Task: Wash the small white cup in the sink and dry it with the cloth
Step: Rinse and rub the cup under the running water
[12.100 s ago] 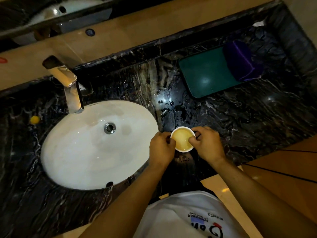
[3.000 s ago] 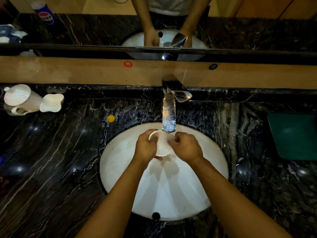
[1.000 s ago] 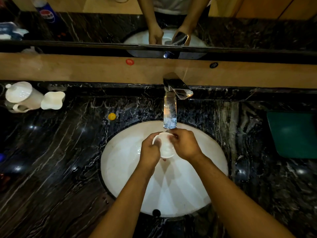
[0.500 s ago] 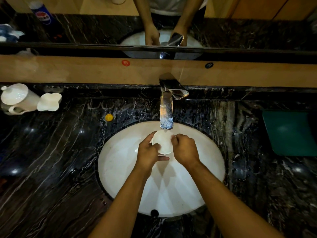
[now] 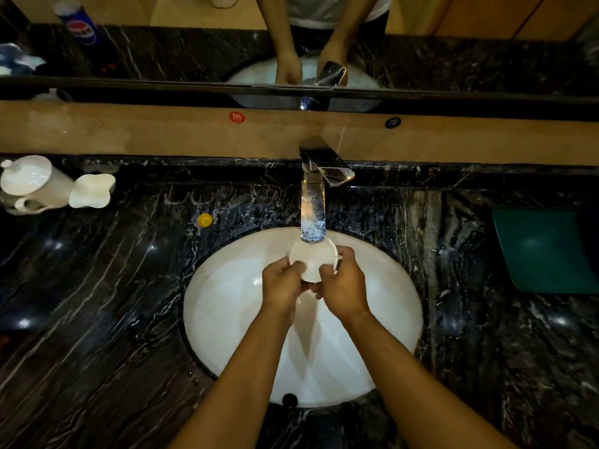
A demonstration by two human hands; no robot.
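Observation:
The small white cup (image 5: 311, 259) is held over the white oval sink (image 5: 227, 306), just under the spout of the chrome tap (image 5: 312, 202). My left hand (image 5: 281, 286) grips the cup from its left side. My right hand (image 5: 343, 283) grips it from the right, with fingers curled over the rim. Both hands hide the lower part of the cup. I cannot tell whether water is running. No cloth shows in this frame.
A green mat (image 5: 544, 251) lies on the black marble counter (image 5: 97, 303) at the right. A white teapot (image 5: 27, 183) and a white dish (image 5: 92, 191) stand at the far left. A small yellow cap (image 5: 204, 220) lies near the basin. A mirror runs behind.
Both hands have carried the cup from the counter into the sink under the tap. Over the last second the cup has turned in my hands and stayed beneath the spout.

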